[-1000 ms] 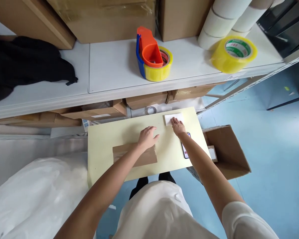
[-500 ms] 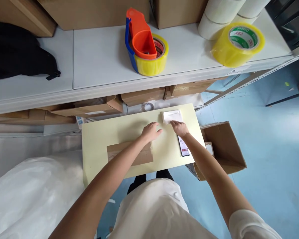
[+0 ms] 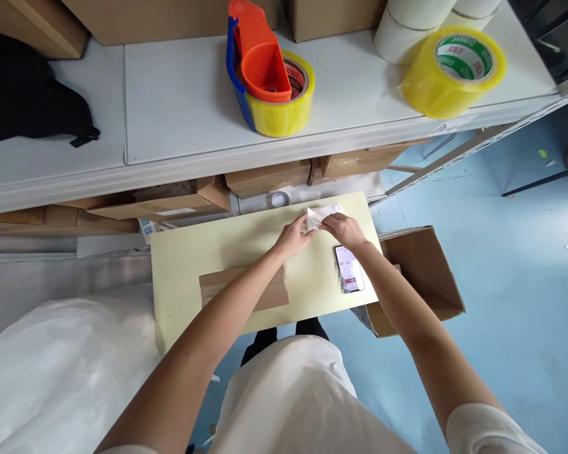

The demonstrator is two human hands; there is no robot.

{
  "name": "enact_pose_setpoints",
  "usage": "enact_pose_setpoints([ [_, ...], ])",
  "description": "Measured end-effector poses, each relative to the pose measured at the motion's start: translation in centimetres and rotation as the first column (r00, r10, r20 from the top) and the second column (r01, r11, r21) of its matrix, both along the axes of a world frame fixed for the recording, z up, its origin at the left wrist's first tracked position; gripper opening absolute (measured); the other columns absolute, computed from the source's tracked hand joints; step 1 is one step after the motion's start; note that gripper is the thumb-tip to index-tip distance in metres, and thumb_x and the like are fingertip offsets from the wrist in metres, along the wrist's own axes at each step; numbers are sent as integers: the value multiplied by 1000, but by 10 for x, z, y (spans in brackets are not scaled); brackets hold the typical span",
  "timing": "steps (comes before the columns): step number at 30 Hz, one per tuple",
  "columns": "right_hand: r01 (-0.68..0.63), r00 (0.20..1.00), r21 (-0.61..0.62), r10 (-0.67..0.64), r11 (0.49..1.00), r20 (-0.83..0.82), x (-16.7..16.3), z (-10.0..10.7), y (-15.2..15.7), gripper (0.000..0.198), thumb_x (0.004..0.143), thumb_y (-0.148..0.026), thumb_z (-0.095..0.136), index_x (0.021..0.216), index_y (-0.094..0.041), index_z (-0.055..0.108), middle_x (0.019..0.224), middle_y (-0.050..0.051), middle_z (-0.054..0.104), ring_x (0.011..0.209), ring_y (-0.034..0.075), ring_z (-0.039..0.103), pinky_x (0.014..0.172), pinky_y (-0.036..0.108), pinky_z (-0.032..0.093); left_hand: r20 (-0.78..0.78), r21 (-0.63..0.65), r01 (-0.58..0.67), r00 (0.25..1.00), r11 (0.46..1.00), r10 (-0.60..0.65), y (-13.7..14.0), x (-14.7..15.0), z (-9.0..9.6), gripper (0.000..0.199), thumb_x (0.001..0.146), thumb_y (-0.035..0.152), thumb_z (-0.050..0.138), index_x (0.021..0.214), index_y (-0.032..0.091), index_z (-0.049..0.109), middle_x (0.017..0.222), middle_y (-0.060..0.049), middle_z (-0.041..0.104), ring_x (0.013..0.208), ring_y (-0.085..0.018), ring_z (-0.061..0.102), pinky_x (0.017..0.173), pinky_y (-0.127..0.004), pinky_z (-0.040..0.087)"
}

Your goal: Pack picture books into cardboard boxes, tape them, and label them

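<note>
A small white paper sheet [image 3: 318,216] is lifted and bent near the far edge of the pale yellow table [image 3: 180,271]. My left hand [image 3: 293,238] is closed at the sheet's left edge, thumb and fingers meeting there. From the right, my right hand [image 3: 344,229] grips the same sheet with bent fingers; its fingertips are partly hidden. Below that hand lies a phone [image 3: 349,270] with a lit screen. A flat brown cardboard box [image 3: 269,293] rests on the table under my left forearm, which covers part of it.
An open cardboard box [image 3: 421,265] stands on the floor to the right. Above the table, a grey shelf [image 3: 180,101] carries an orange and blue tape dispenser [image 3: 267,72], a yellow tape roll [image 3: 426,82] and white rolls [image 3: 400,34]. White plastic sheeting [image 3: 71,378] bulges at left.
My left hand has moved right and closed on the paper's edge. My right hand has raised the paper, which now bends. The phone is more exposed, and the camera view has shifted slightly.
</note>
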State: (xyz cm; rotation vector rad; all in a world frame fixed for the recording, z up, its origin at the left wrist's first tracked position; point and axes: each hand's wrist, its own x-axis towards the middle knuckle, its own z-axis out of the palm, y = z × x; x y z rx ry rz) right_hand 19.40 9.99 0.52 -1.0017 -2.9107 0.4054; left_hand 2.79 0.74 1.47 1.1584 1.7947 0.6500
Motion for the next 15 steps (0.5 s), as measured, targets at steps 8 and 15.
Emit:
enact_pose_setpoints([
  [8, -74, 994, 292, 96, 953, -59, -3, 14, -15, 29, 93, -14, 36, 99, -21, 63, 111, 8, 64, 104, 21, 51, 95, 39, 23, 21, 98, -17, 1000, 995, 15, 1, 5, 6, 59, 76, 30, 66, 130, 16, 48, 125, -10, 58, 99, -20, 63, 89, -30, 47],
  [15, 4, 988, 351, 50, 936, -145, -12, 1, -31, 27, 93, -19, 38, 97, -28, 63, 127, 3, 59, 118, 21, 47, 97, 42, 19, 392, -23, -241, 890, 970, 231, -1, -11, 41, 60, 87, 62, 32, 122, 18, 54, 127, -11, 57, 105, -23, 60, 79, -32, 50],
])
